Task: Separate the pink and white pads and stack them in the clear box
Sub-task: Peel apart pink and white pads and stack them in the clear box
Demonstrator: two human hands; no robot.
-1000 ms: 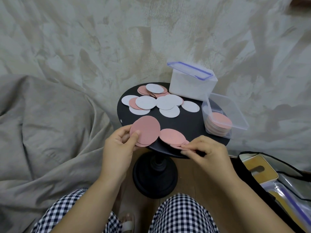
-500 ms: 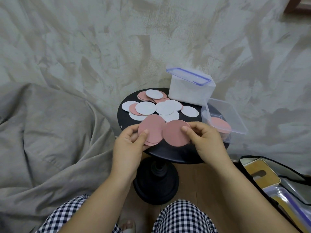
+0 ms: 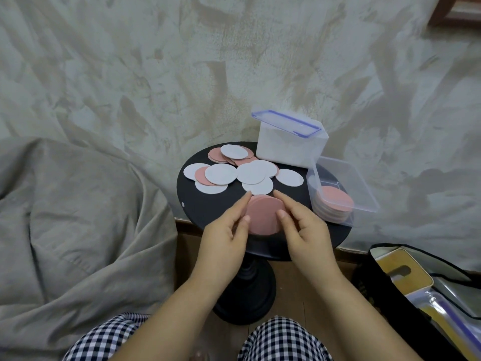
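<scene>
Pinched a stack of pink pads (image 3: 264, 217) between left hand (image 3: 223, 238) and right hand (image 3: 304, 230), fingers (image 3: 243, 205) curled round its edges, over the near tabletop (image 3: 205, 204), left of the clear box (image 3: 364, 183), with loose pads (image 3: 221, 173) farther back.

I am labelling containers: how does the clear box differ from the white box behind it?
The clear box is open, showing stacked pink pads; the white box carries a blue-trimmed lid. The white box is taller than the clear box. Both stand on the black table.
</scene>
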